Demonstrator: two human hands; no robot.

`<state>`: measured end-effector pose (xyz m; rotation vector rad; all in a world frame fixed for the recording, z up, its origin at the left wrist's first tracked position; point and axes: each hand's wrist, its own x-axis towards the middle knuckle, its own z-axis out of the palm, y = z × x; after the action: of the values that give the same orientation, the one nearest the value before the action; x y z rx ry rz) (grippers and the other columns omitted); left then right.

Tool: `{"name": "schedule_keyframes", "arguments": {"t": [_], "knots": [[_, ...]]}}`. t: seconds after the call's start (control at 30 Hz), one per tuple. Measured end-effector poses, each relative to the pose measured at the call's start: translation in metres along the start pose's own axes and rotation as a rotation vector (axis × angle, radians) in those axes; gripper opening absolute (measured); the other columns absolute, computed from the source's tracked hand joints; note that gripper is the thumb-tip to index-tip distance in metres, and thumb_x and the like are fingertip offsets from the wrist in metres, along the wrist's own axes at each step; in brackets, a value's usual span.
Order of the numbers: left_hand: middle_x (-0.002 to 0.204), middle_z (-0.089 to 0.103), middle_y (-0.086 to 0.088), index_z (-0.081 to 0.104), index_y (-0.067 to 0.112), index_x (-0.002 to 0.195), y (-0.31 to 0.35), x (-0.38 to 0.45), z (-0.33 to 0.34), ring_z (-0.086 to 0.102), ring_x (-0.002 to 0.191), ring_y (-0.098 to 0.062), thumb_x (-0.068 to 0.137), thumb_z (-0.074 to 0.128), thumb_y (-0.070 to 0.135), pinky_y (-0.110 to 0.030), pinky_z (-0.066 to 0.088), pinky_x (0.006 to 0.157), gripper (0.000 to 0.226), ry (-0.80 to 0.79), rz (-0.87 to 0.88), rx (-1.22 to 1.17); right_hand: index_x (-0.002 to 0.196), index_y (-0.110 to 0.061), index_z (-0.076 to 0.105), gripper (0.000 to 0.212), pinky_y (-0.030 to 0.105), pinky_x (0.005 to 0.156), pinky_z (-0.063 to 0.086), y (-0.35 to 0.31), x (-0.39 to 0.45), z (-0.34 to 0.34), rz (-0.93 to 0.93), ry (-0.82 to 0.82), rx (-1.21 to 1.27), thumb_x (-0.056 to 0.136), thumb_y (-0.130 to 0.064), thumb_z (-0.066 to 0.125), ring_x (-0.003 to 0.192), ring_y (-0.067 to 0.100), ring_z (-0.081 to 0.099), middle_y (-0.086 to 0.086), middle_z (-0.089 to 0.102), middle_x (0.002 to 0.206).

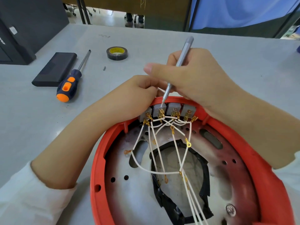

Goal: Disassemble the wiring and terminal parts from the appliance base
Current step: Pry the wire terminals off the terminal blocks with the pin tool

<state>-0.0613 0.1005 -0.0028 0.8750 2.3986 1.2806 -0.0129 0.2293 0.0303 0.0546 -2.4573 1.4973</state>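
Note:
The red round appliance base (103,153) lies open in front of me, its metal plate exposed. Several grey terminal blocks (174,108) with brass connectors sit along its far rim. White wires (155,148) with brass ring ends fan from the blocks across the plate. My right hand (191,75) grips a slim silver screwdriver (185,51), whose tip rests on the second block from the left. My left hand (139,88) is curled at the rim beside the tip and pinches a white wire.
An orange and navy screwdriver (69,83) lies on the grey table (243,65) at left, beside a black rectangular block (55,69). A roll of black tape (117,53) and a small loose screw (104,68) lie further back. A dark cabinet (24,26) stands at far left.

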Motion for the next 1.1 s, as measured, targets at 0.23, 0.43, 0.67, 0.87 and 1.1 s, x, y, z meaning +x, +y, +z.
{"name": "schedule_keyframes", "arguments": {"t": [0.23,0.43,0.67,0.87,1.1], "knots": [[0.033,0.041,0.015,0.062,0.049,0.052,0.001,0.0,-0.001,0.036,0.031,-0.002,0.096,0.04,0.005,-0.008,0.025,0.034,0.066,0.014,0.003,-0.015,0.049,-0.018,0.034,0.042,0.009,0.045,0.029,0.015,0.0,0.007,-0.175,0.151,-0.116,0.077,0.0,0.059,0.04,0.005,0.036,-0.011,0.029,0.038],[0.032,0.041,0.016,0.062,0.045,0.051,0.002,-0.002,-0.001,0.037,0.031,-0.001,0.096,0.039,0.005,-0.007,0.026,0.034,0.065,0.018,0.006,-0.001,0.05,-0.017,0.034,0.04,0.01,0.046,0.03,0.017,0.004,0.007,-0.197,0.101,-0.146,0.077,-0.002,0.059,0.042,0.005,0.036,-0.006,0.029,0.046],[0.034,0.044,0.017,0.055,0.037,0.06,0.002,-0.001,0.0,0.039,0.033,0.001,0.096,0.04,0.006,-0.007,0.028,0.036,0.05,0.038,0.004,0.017,0.05,-0.016,0.033,0.04,0.01,0.047,0.03,0.018,0.005,0.008,-0.196,0.086,-0.142,0.078,-0.003,0.059,0.043,0.005,0.035,-0.006,0.028,0.047],[0.033,0.042,0.015,0.058,0.053,0.047,0.005,-0.002,-0.001,0.038,0.033,-0.001,0.096,0.04,0.007,-0.007,0.028,0.035,0.069,0.028,-0.016,0.025,0.049,-0.017,0.033,0.041,0.01,0.046,0.031,0.019,0.006,0.009,-0.189,0.074,-0.129,0.078,-0.003,0.059,0.042,0.004,0.035,-0.011,0.027,0.04],[0.037,0.048,0.02,0.059,0.042,0.07,0.001,0.0,0.0,0.04,0.034,0.001,0.095,0.039,0.003,-0.006,0.029,0.037,0.051,0.013,0.021,0.018,0.049,-0.016,0.033,0.041,0.01,0.046,0.031,0.02,0.006,0.008,-0.186,0.102,-0.11,0.078,-0.002,0.058,0.042,0.005,0.036,-0.005,0.028,0.046]]}}
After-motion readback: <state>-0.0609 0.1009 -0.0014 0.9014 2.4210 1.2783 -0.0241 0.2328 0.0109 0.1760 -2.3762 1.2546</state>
